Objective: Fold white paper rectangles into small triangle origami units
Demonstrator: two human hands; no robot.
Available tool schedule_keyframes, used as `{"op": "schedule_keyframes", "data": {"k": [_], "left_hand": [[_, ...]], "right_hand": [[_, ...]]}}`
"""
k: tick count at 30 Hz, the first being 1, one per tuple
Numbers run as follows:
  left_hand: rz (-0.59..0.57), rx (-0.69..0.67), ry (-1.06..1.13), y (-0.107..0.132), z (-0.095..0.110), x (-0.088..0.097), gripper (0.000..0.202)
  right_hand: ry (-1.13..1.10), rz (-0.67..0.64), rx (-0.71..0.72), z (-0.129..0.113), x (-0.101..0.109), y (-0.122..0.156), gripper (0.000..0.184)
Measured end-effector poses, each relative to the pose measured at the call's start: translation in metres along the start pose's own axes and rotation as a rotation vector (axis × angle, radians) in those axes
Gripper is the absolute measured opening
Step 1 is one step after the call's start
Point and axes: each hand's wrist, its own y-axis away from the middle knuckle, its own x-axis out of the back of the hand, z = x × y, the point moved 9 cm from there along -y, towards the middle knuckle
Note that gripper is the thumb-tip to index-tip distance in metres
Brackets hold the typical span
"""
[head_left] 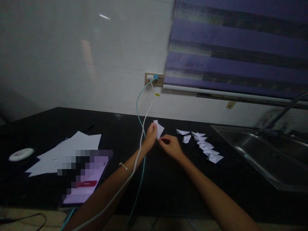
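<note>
Paper (158, 130), left of sink (252, 150) | judged light, thin, easily creased | left hand (151, 136) pinched its edge, right hand (170, 146) its lower corner.

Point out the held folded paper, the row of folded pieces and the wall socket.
folded paper (158, 129), head view, upper flap
row of folded pieces (206, 146), head view, a middle piece
wall socket (160, 81), head view, plate's right half

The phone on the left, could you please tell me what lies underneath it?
The phone lies partly on white paper sheets, which stick out to its left and behind it on the counter. How far they reach beneath it is covered.
</note>
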Motion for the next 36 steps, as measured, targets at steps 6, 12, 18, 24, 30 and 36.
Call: {"op": "schedule_keyframes", "data": {"k": [6,12,18,24,30,36], "left_hand": [[-0.141,0.255,0.215,0.005,-0.027,-0.012,0.046],[-0.385,0.345,0.229,0.018,-0.025,-0.034,0.047],[-0.453,0.322,0.204,0.023,-0.020,-0.039,0.030],[-0.455,0.309,0.209,0.023,-0.025,-0.041,0.031],[-0.508,0.254,0.128,0.025,-0.021,-0.040,0.029],[-0.589,0.206,0.056,0.028,-0.023,-0.041,0.032]], "right_hand": [[-0.125,0.067,-0.135,0.021,0.012,-0.005,0.025],[-0.503,0.109,-0.321,0.053,0.011,-0.008,0.026],[-0.765,0.147,-0.458,0.067,0.009,-0.006,0.026],[-0.963,0.049,-0.644,0.073,-0.006,0.002,0.023],[-0.972,-0.009,-0.654,0.072,-0.008,0.003,0.025],[-0.927,-0.039,-0.662,0.068,-0.006,0.005,0.027]]}}
